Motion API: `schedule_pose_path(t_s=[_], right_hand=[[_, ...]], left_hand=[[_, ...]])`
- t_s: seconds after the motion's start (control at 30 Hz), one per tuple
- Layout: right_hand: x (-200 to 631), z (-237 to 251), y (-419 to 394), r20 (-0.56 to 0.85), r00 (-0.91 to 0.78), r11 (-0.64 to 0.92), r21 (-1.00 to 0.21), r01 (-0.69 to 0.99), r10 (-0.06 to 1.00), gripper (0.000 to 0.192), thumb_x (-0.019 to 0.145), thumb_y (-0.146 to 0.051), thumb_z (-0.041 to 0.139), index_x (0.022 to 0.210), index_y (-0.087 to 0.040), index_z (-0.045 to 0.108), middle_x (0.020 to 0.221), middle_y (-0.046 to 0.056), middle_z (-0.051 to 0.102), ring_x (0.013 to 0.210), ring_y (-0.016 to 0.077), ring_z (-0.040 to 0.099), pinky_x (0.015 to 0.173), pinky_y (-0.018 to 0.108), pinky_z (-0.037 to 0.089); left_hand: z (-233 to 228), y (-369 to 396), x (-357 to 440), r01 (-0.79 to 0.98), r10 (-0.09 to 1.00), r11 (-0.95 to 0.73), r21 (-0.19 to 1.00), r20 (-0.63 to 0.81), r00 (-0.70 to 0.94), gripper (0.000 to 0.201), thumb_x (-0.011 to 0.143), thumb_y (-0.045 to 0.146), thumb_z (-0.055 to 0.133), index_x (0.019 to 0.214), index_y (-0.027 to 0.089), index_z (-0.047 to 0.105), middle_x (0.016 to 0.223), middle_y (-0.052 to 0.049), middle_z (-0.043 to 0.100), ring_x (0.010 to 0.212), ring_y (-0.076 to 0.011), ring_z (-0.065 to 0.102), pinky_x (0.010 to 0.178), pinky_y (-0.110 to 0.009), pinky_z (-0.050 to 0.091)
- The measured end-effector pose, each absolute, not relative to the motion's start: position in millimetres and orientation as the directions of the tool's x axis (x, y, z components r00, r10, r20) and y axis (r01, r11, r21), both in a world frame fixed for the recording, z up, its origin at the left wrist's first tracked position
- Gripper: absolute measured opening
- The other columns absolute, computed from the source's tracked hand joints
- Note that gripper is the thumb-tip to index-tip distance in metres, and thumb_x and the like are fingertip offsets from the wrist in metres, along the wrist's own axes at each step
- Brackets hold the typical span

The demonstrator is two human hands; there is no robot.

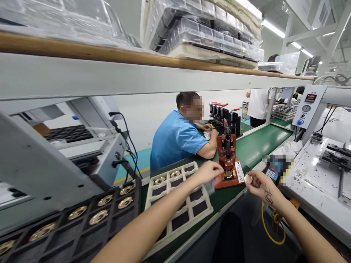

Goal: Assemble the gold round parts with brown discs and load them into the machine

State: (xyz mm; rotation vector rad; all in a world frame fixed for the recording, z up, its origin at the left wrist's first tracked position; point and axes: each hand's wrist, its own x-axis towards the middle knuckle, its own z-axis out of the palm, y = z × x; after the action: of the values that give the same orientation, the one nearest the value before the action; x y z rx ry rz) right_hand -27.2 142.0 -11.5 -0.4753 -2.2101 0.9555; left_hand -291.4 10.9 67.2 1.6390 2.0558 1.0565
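Observation:
My right hand (259, 184) pinches a small round gold-coloured part (248, 179) just right of a red press fixture (229, 164). That fixture stands on the green conveyor belt (255, 146) with another round part seated in its base. My left hand (210, 171) is closed at the fixture's left edge, touching it; I cannot see anything inside the fingers. Under my left forearm lies a white compartment tray (204, 210) with a few gold parts in its far slots.
A black tray (82, 226) of several gold parts sits at lower left beside a grey machine (49, 160). A person in a blue shirt (178, 138) works across the belt near black clamp fixtures (225, 117). A white bench (318, 175) and control box (307, 106) stand at right.

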Motion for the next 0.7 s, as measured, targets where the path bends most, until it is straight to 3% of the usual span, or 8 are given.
schedule_pose_path(t_s=[0.1, 0.3, 0.47, 0.6, 0.7], right_hand=[[-59, -17, 158, 0.434, -0.739, 0.671, -0.74, 0.032, 0.515, 0.025, 0.085, -0.028, 0.07, 0.11, -0.021, 0.07, 0.078, -0.001, 0.057, 0.07, 0.0165, 0.055, 0.068, 0.028, 0.047], [-84, -33, 177, 0.403, -0.765, 0.654, -0.756, 0.031, 0.503, 0.022, 0.088, -0.029, 0.068, 0.107, -0.019, 0.068, 0.084, 0.001, 0.063, 0.068, 0.0152, 0.056, 0.063, 0.026, 0.047], [-96, -50, 187, 0.353, -0.81, 0.657, -0.752, 0.053, 0.469, 0.022, 0.092, -0.031, 0.07, 0.108, -0.018, 0.068, 0.085, 0.0, 0.066, 0.069, 0.0147, 0.059, 0.065, 0.026, 0.05], [-120, -49, 191, 0.315, -0.867, 0.702, -0.71, 0.054, 0.385, 0.021, 0.094, -0.034, 0.077, 0.103, -0.016, 0.07, 0.099, 0.003, 0.068, 0.081, 0.0164, 0.064, 0.075, 0.032, 0.056], [-136, -42, 190, 0.291, -0.891, 0.721, -0.69, 0.056, 0.348, 0.025, 0.096, -0.037, 0.078, 0.107, -0.016, 0.072, 0.113, 0.007, 0.071, 0.099, 0.0218, 0.069, 0.089, 0.042, 0.059]], left_hand=[[27, 24, -273, 0.693, 0.958, 0.133, 0.709, 0.088, -0.274, 0.013, 0.077, 0.031, 0.076, 0.079, 0.018, 0.076, 0.056, 0.001, 0.066, 0.057, -0.02, 0.064, 0.062, -0.027, 0.046], [9, 57, -268, 0.663, 0.957, 0.15, 0.734, 0.061, -0.283, 0.02, 0.07, 0.022, 0.078, 0.089, 0.016, 0.077, 0.068, 0.0, 0.069, 0.07, -0.0203, 0.065, 0.065, -0.026, 0.042], [15, 34, -281, 0.604, 0.962, 0.15, 0.783, 0.027, -0.273, 0.029, 0.069, 0.026, 0.079, 0.096, 0.015, 0.074, 0.065, 0.004, 0.059, 0.063, -0.0161, 0.055, 0.058, -0.026, 0.036], [36, -15, -304, 0.555, 0.955, 0.162, 0.816, 0.012, -0.296, 0.039, 0.069, 0.035, 0.083, 0.102, 0.018, 0.071, 0.073, 0.005, 0.059, 0.063, -0.0141, 0.053, 0.058, -0.025, 0.038], [57, -54, -321, 0.341, 0.931, 0.167, 0.925, -0.034, -0.364, 0.044, 0.069, 0.038, 0.087, 0.103, 0.02, 0.064, 0.082, 0.002, 0.064, 0.068, -0.015, 0.06, 0.061, -0.026, 0.047]])
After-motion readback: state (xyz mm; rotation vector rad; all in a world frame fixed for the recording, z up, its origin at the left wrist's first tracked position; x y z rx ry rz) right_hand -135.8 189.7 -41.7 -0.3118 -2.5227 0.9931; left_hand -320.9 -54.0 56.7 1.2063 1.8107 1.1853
